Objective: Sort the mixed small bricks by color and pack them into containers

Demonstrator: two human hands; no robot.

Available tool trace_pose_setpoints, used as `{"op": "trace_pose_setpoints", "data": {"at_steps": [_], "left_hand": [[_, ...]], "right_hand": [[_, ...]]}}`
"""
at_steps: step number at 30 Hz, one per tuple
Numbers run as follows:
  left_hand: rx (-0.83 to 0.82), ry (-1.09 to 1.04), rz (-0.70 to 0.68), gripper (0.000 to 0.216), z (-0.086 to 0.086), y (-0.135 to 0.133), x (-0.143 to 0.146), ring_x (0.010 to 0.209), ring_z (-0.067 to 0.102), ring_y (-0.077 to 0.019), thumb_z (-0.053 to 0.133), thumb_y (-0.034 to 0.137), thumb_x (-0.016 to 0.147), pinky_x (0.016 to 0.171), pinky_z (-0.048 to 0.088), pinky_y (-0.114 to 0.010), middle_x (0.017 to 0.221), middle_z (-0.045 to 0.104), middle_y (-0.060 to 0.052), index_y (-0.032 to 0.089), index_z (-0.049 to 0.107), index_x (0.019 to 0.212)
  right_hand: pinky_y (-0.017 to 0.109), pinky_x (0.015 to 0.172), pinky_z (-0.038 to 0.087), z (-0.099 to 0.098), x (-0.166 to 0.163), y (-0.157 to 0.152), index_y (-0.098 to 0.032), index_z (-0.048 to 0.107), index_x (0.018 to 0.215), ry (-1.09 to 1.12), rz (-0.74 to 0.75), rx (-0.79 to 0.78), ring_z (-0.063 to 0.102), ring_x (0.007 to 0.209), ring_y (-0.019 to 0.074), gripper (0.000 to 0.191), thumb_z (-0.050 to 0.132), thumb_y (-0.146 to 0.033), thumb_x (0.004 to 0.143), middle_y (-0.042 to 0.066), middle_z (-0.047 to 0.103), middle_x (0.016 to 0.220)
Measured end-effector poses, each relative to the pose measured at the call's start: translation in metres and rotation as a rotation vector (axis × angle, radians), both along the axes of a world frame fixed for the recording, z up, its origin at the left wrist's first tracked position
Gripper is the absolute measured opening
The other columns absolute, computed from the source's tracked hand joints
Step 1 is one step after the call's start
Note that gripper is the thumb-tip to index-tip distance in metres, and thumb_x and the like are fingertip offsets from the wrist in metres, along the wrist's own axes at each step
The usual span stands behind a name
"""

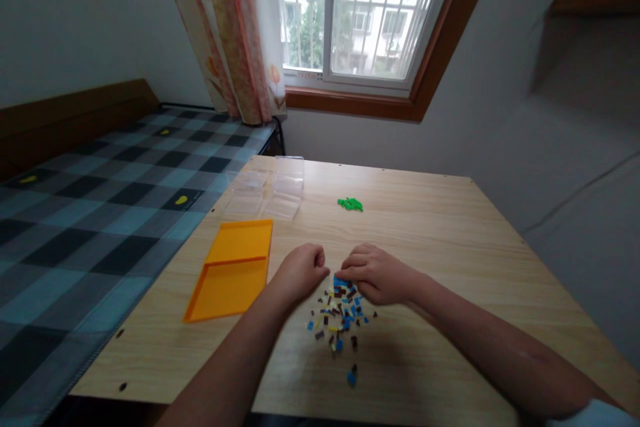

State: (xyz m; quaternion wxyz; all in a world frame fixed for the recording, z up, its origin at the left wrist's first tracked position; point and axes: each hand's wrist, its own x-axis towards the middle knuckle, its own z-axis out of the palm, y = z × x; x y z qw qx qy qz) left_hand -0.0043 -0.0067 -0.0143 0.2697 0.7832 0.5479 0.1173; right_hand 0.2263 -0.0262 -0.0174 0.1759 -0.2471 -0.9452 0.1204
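Observation:
A loose heap of small building bricks (pixel 345 310), blue, brown and pale yellow, lies on the wooden table in front of me. At the heap's far left edge is my left hand (pixel 303 270), its fingers curled in and the thumb pointing toward the bricks; anything inside it is hidden. My right hand (pixel 375 273) rests over the far right side of the heap. Its fingers are bent together, with the tips at a blue brick (pixel 341 281); I cannot make out what they pinch. Nearer to me lies a separate blue brick (pixel 352 379) beside a brown one.
An orange two-part tray (pixel 230 290) lies left of my hands. Behind it stand clear plastic boxes (pixel 265 190). A small pile of green bricks (pixel 351 204) sits farther back on the table (pixel 475 267). A bed with a checked cover (pixel 125 193) adjoins the table's left side.

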Motion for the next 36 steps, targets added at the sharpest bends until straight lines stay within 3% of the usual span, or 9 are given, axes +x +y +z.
{"op": "trace_pose_setpoints", "data": {"at_steps": [4,10,16,21,30,36], "left_hand": [[0.078,0.146,0.139,0.02,0.002,0.001,0.014,0.067,0.053,-0.0166,0.063,0.035,0.081,0.057,0.025,-0.029,0.072,0.062,-0.001,0.02,0.057,0.07],[0.12,0.208,0.209,0.04,0.001,0.003,0.025,0.067,0.054,-0.0187,0.047,0.052,0.093,0.059,0.025,-0.031,0.073,0.063,-0.004,0.021,0.06,0.071],[0.007,0.062,-0.013,0.024,0.007,-0.003,0.0,0.07,0.051,-0.0157,0.066,0.04,0.078,0.059,0.028,-0.028,0.074,0.059,0.0,0.02,0.054,0.07],[-0.029,0.045,-0.183,0.019,0.014,-0.005,-0.011,0.073,0.051,-0.0155,0.07,0.029,0.069,0.06,0.03,-0.027,0.078,0.056,0.001,0.02,0.053,0.069],[-0.016,0.056,-0.264,0.021,0.016,-0.004,-0.014,0.076,0.05,-0.0158,0.073,0.025,0.066,0.063,0.031,-0.026,0.08,0.054,0.001,0.019,0.053,0.069],[-0.063,0.025,-0.229,0.016,0.015,-0.001,-0.015,0.074,0.049,-0.0149,0.067,0.021,0.067,0.062,0.031,-0.026,0.078,0.055,0.001,0.019,0.052,0.069]], "right_hand": [[0.036,0.089,0.04,0.002,0.012,0.002,-0.021,0.074,0.106,0.065,-0.09,-0.017,0.056,0.09,0.0179,0.04,0.05,-0.007,0.076,0.005,0.068,0.099],[0.033,0.084,0.039,0.002,0.015,-0.009,-0.028,0.076,0.104,0.05,-0.032,-0.054,0.055,0.085,0.016,0.039,0.053,-0.009,0.078,0.004,0.066,0.093],[0.033,0.084,0.039,0.001,0.012,-0.011,-0.028,0.077,0.101,0.025,-0.027,-0.06,0.055,0.087,0.0162,0.036,0.055,-0.01,0.079,0.004,0.065,0.095],[0.031,0.082,0.04,0.001,0.016,-0.01,-0.026,0.077,0.099,0.031,-0.062,-0.046,0.054,0.086,0.0159,0.038,0.053,-0.007,0.076,0.005,0.064,0.097],[0.031,0.08,0.041,0.0,0.017,-0.01,-0.027,0.077,0.098,0.03,-0.059,-0.059,0.054,0.084,0.016,0.039,0.052,-0.007,0.075,0.005,0.064,0.096],[0.03,0.079,0.041,-0.004,0.027,-0.009,-0.026,0.077,0.1,0.02,-0.066,-0.049,0.052,0.082,0.0158,0.038,0.053,-0.008,0.077,0.005,0.064,0.094]]}}
